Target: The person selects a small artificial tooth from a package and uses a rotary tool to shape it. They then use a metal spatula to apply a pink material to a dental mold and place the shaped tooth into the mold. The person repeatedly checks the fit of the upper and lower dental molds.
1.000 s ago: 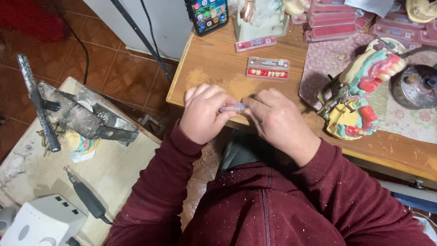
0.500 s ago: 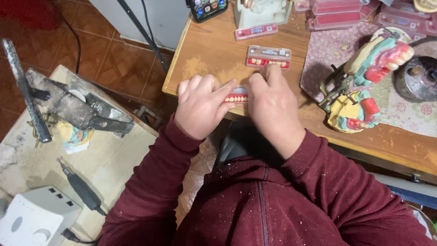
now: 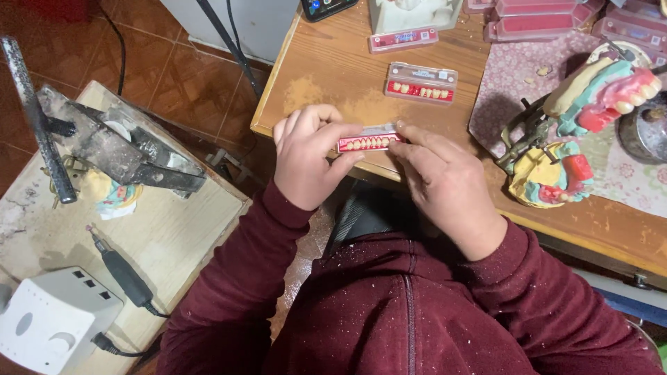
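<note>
Both hands (image 3: 309, 156) (image 3: 445, 184) now show the tooth strip (image 3: 368, 142) (teeth upward).

Bare table (image 3: 333, 69) lies open ahead of the hands, up to a second tooth card (image 3: 421, 82) just beyond them. To the right, the dental model (image 3: 570, 132) blocks the way; boxes (image 3: 535, 17) line the far edge.

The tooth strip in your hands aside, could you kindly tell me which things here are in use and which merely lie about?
In use:
left hand
right hand
red strip of false teeth, held between both

Lying about:
second tooth strip on the wooden desk
dental model on a metal frame
handpiece
white control box
</note>
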